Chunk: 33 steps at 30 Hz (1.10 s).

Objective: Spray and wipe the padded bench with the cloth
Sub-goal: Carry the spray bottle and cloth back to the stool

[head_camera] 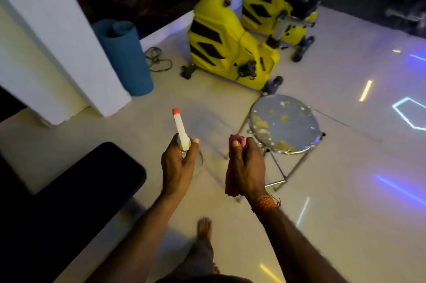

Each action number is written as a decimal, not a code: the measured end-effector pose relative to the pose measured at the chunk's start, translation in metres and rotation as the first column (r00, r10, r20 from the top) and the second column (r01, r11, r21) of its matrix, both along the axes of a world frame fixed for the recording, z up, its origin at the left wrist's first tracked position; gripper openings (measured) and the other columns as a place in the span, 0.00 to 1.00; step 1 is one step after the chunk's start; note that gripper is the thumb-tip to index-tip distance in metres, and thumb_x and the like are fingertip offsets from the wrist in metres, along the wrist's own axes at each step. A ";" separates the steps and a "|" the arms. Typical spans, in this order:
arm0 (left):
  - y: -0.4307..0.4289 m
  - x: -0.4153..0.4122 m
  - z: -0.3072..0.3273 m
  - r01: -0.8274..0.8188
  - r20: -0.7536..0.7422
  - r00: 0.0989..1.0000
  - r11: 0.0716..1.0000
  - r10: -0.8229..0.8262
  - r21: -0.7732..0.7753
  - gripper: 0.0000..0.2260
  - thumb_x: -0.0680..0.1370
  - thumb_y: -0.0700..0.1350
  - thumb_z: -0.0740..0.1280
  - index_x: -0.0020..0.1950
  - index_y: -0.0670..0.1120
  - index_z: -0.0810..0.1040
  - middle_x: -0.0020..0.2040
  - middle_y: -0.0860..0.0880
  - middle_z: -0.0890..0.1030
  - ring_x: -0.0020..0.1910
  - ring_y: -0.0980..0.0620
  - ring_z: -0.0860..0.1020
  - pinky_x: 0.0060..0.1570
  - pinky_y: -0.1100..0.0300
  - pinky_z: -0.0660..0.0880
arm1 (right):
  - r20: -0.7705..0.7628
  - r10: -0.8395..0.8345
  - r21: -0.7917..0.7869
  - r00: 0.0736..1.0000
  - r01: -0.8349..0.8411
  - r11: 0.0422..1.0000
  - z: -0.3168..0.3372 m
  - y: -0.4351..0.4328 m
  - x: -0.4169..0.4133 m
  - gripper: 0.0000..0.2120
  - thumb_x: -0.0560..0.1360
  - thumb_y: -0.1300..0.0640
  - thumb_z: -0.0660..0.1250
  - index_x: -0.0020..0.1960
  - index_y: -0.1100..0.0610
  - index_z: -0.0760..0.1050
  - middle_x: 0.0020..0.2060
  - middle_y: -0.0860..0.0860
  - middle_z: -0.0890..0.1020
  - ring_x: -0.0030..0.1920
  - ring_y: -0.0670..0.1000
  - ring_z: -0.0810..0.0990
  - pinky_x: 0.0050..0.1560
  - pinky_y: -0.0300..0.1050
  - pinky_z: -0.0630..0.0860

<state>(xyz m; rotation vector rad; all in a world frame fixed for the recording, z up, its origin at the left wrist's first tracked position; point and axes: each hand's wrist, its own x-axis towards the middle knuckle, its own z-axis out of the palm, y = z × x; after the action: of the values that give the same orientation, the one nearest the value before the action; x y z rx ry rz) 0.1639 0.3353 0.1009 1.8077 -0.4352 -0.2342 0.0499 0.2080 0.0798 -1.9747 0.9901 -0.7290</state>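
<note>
The black padded bench (76,192) fills the lower left, its rounded end pointing towards the middle of the floor. My left hand (178,163) is closed around a spray bottle (180,129) with a white head and an orange nozzle tip, held just right of the bench end with the nozzle pointing away from me. My right hand (247,168) grips a pink cloth (231,177), which hangs bunched below my fingers. Both hands are above the floor, apart from the bench.
A round metal stool (284,122) with a worn, stained top stands right of my right hand. Two yellow exercise bikes (227,45) are behind it. A rolled blue mat (125,56) leans by a white pillar (66,52). My bare foot (204,229) is on the tiled floor.
</note>
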 end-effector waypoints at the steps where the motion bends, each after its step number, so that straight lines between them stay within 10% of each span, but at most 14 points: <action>1: -0.023 0.000 -0.003 0.022 0.007 1.000 1.000 -0.022 -0.002 0.06 0.79 0.47 0.71 0.52 0.45 0.79 0.43 0.52 0.82 0.45 0.64 0.80 0.44 0.76 0.73 | 0.002 -0.025 -0.011 1.000 0.025 1.000 -0.001 -0.022 -0.005 0.11 0.84 0.43 0.59 0.46 0.47 0.67 0.40 0.47 0.77 0.44 0.53 0.76 0.41 0.46 0.68; 14: -0.292 -0.027 -0.033 0.224 -0.066 0.973 0.974 -0.223 0.018 0.12 0.79 0.51 0.70 0.54 0.43 0.79 0.44 0.48 0.82 0.45 0.54 0.81 0.43 0.73 0.75 | -0.193 -0.156 -0.140 0.969 0.130 0.982 -0.038 -0.287 -0.045 0.13 0.84 0.48 0.62 0.43 0.52 0.67 0.40 0.50 0.75 0.43 0.57 0.72 0.42 0.49 0.67; 22: -0.389 -0.040 -0.070 -0.031 -0.122 0.992 0.997 0.040 0.071 0.09 0.79 0.50 0.70 0.53 0.45 0.80 0.42 0.53 0.82 0.43 0.55 0.81 0.43 0.67 0.75 | -0.438 0.155 -0.122 0.885 -0.230 0.966 -0.094 -0.410 -0.007 0.17 0.84 0.46 0.57 0.58 0.59 0.76 0.56 0.56 0.79 0.56 0.57 0.73 0.51 0.42 0.62; 26: -0.408 -0.050 -0.096 -0.154 -0.093 0.982 0.984 0.162 0.093 0.09 0.79 0.52 0.71 0.53 0.49 0.80 0.45 0.50 0.83 0.45 0.51 0.82 0.44 0.60 0.77 | -0.547 0.272 -0.045 0.792 -0.352 0.935 -0.141 -0.439 -0.006 0.32 0.79 0.38 0.50 0.69 0.61 0.74 0.70 0.60 0.74 0.64 0.63 0.73 0.67 0.56 0.71; 33: -0.423 -0.067 -0.113 -0.264 0.012 0.964 0.943 0.267 0.204 0.13 0.78 0.59 0.68 0.55 0.52 0.76 0.46 0.52 0.82 0.47 0.50 0.81 0.50 0.50 0.79 | -0.571 0.321 -0.108 0.756 -0.457 0.883 -0.154 -0.456 -0.037 0.29 0.80 0.42 0.53 0.74 0.57 0.72 0.75 0.65 0.70 0.68 0.72 0.73 0.67 0.67 0.73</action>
<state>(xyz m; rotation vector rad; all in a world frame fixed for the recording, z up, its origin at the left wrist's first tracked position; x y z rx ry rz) 0.0968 -0.0881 -0.0119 2.0416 -0.1549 -0.1075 0.0124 -0.2482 -0.0745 -2.5778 0.7615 -0.0369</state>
